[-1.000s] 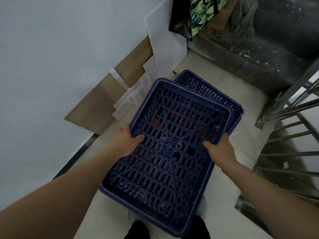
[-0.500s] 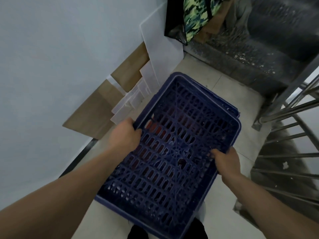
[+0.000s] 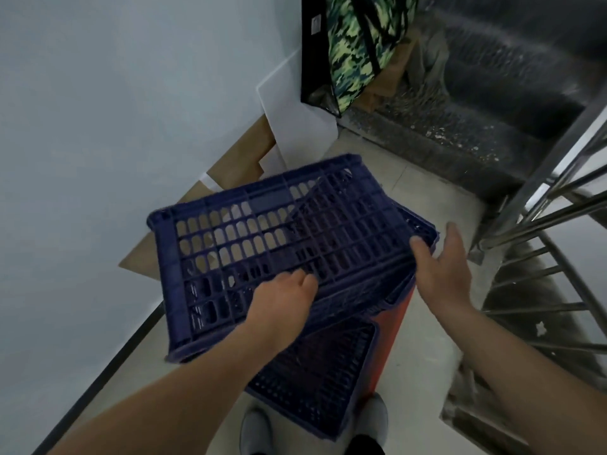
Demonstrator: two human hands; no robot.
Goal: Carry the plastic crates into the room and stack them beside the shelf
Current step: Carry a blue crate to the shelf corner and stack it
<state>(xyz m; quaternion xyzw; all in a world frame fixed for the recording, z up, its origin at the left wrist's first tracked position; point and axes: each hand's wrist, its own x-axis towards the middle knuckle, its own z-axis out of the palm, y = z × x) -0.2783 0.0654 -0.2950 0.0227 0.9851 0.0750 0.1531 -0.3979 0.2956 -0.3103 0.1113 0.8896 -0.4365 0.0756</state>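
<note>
Blue crate (image 3: pixel 262 244) has tipped up off the pile (image 3: pixel 312 372), so I can carry it. My left hand (image 3: pixel 282 300) grips it; my right hand (image 3: pixel 440 267) is spread.

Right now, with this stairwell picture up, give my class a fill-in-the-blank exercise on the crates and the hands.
1. The left-hand grip holds the tilted slatted plastic crate, coloured dark ____.
2. The open grip beside that crate's corner is the person's ____ one.
3. The fabric bag by the dark stairs has a green ____ pattern.
4. Flat brown cardboard leans against the pale ____.
Missing words: blue; right; camouflage; wall.
</note>
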